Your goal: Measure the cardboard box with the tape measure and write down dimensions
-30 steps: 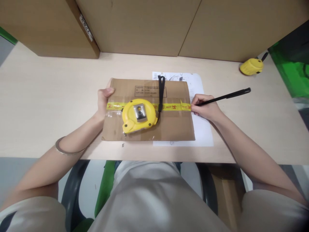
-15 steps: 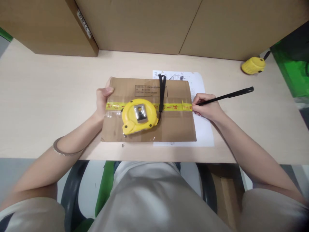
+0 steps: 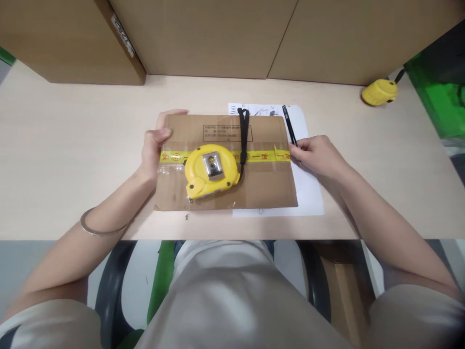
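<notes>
A flat brown cardboard piece [image 3: 261,186] with a yellow tape strip [image 3: 261,156] lies on the desk. On it rests a yellow tape measure [image 3: 210,170] with a black strap [image 3: 242,135]. My left hand [image 3: 154,145] grips the cardboard's left edge, thumb on top. At the cardboard's right edge my right hand [image 3: 317,156] is closed on a black pen [image 3: 289,126], which points away from me. A white printed sheet [image 3: 308,186] lies under the cardboard on the right.
Large cardboard boxes [image 3: 203,39] stand along the back of the desk [image 3: 65,145]. A second yellow tape measure [image 3: 379,92] sits at the far right, beside a green object [image 3: 443,102]. The desk's front edge runs just above my lap.
The pen has swung from pointing right to pointing away from me along the cardboard's right edge. My left hand's fingers have shifted up over the top left corner.
</notes>
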A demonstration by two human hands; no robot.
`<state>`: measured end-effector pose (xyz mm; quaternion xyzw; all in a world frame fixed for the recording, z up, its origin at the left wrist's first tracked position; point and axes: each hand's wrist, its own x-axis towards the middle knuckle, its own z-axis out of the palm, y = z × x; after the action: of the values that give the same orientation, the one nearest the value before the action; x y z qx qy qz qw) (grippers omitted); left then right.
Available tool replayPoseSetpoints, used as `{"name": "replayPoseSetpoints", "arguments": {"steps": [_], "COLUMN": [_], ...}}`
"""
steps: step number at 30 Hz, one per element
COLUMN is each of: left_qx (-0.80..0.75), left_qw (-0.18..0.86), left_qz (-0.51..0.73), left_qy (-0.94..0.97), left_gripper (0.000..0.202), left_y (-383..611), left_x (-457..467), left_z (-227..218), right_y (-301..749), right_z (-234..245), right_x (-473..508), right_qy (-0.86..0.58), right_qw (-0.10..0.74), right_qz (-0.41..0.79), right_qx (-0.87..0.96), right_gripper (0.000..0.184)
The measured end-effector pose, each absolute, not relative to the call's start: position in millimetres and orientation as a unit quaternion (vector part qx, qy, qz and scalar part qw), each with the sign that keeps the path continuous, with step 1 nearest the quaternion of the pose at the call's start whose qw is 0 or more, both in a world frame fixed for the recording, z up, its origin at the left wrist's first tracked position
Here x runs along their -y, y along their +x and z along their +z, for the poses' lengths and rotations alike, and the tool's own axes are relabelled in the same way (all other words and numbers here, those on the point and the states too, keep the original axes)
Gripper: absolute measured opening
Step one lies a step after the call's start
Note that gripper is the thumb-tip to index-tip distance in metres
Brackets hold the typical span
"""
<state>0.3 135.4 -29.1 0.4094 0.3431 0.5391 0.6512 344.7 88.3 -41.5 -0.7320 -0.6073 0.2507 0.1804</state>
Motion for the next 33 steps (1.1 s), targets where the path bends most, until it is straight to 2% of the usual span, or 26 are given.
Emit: {"name": "replayPoseSetpoints", "arguments": {"steps": [3, 5, 7, 9, 10, 13, 15, 17, 20, 25, 28, 33], "left_qx": [-0.354, -0.361, -0.350, -0.324, -0.312, -0.308, -0.313, -0.314, -0.322, -0.326, -0.327, -0.325], "left_qw": [0.611, 0.591, 0.573, 0.559, 0.557, 0.569, 0.588, 0.604, 0.607, 0.597, 0.591, 0.546], "left_qz": [0.547, 0.544, 0.549, 0.560, 0.561, 0.536, 0.520, 0.514, 0.515, 0.508, 0.506, 0.588], "left_qy": [0.449, 0.474, 0.497, 0.518, 0.527, 0.542, 0.534, 0.522, 0.513, 0.528, 0.537, 0.501], "left_gripper": [0.048, 0.049, 0.037, 0.024, 0.026, 0.036, 0.040, 0.044, 0.055, 0.069, 0.066, 0.041], "left_y": [-7.9, -13.8, -18.7, -21.5, -22.2, -22.9, -23.0, -23.3, -24.0, -26.6, -29.6, -32.5], "left_x": [-131.9, -128.5, -125.2, -122.7, -121.8, -121.1, -121.6, -122.0, -122.0, -125.2, -130.5, -138.4], "left_z": [-25.4, -20.7, -16.7, -15.3, -15.8, -21.0, -25.1, -27.8, -28.4, -27.0, -32.1, -44.7], "right_y": [340.4, 334.6, 324.7, 309.0, 299.0, 263.6, 241.1, 224.7, 215.0, 219.4, 216.9, 191.1], "right_z": [-30.7, -17.1, 3.0, 26.3, 37.2, 58.4, 60.8, 57.3, 52.4, 58.6, 63.5, 65.7], "right_x": [-93.1, -95.0, -93.2, -87.7, -84.1, -75.4, -74.6, -78.0, -85.3, -88.3, -91.2, -106.1], "right_qy": [-0.767, -0.785, -0.787, -0.754, -0.714, -0.533, -0.436, -0.397, -0.368, -0.339, -0.340, -0.288], "right_qw": [0.106, 0.082, 0.095, 0.152, 0.190, 0.259, 0.246, 0.217, 0.184, 0.206, 0.257, 0.328], "right_qz": [0.179, 0.133, 0.064, 0.003, -0.005, 0.063, 0.100, 0.110, 0.144, 0.334, 0.398, 0.328], "right_qx": [0.607, 0.599, 0.606, 0.639, 0.673, 0.803, 0.860, 0.885, 0.900, 0.855, 0.812, 0.838], "right_gripper": [0.050, 0.050, 0.046, 0.041, 0.040, 0.046, 0.055, 0.058, 0.052, 0.047, 0.049, 0.038]}}
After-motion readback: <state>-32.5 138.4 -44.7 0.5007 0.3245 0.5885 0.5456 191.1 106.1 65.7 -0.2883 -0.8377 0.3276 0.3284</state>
